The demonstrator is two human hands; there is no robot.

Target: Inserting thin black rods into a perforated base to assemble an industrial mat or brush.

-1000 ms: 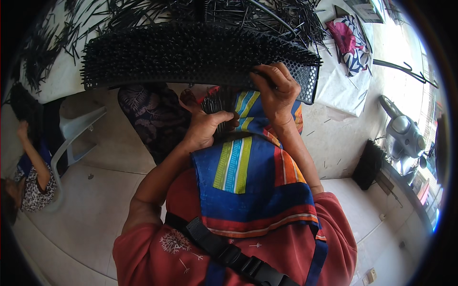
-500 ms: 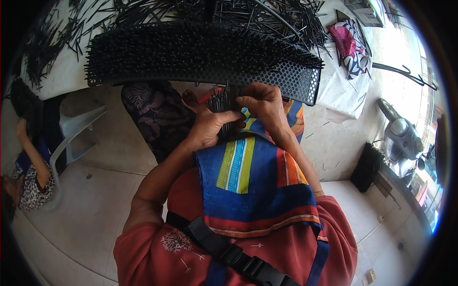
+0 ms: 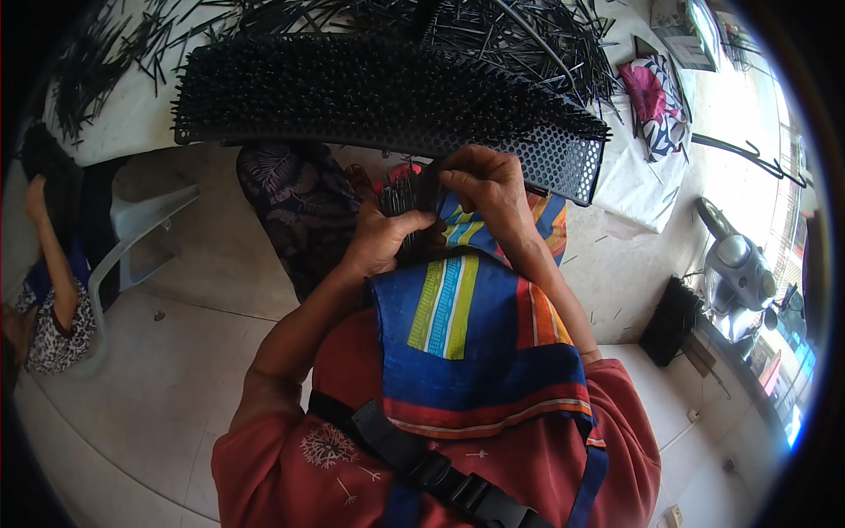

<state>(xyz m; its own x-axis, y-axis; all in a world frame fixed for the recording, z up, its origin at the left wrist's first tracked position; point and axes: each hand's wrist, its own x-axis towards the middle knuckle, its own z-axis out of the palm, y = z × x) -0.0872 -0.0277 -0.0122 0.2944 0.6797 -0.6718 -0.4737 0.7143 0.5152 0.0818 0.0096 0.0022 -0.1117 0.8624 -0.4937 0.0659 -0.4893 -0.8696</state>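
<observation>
My left hand [image 3: 374, 239] is closed round an upright bundle of thin black sticks [image 3: 400, 195], its thumb pressed across them toward the right. Beside the bundle, my right hand [image 3: 488, 180] is closed, thumb and fingers pinched at the top of a thin dark piece [image 3: 429, 185]; its exact kind is hard to make out. Just beyond both hands stands a long black perforated tray [image 3: 570, 163]. Rows of upright black sticks [image 3: 378, 88] fill most of its holes, while holes along its right and near side show bare. Something red [image 3: 384, 187] shows behind the bundle.
Loose black sticks [image 3: 493, 26] lie heaped on the white-covered table [image 3: 638, 189] behind the tray. A patterned cloth with a pink flower [image 3: 647, 92] lies at right. Another person [image 3: 57, 299] sits at far left by a grey plastic chair [image 3: 145, 216]. A motorbike [image 3: 739, 255] stands at far right.
The view has shifted slightly, so the tray appears a little higher and further right. My right hand has drawn slightly up from the bundle, and the dark piece at its fingers shows more plainly.
</observation>
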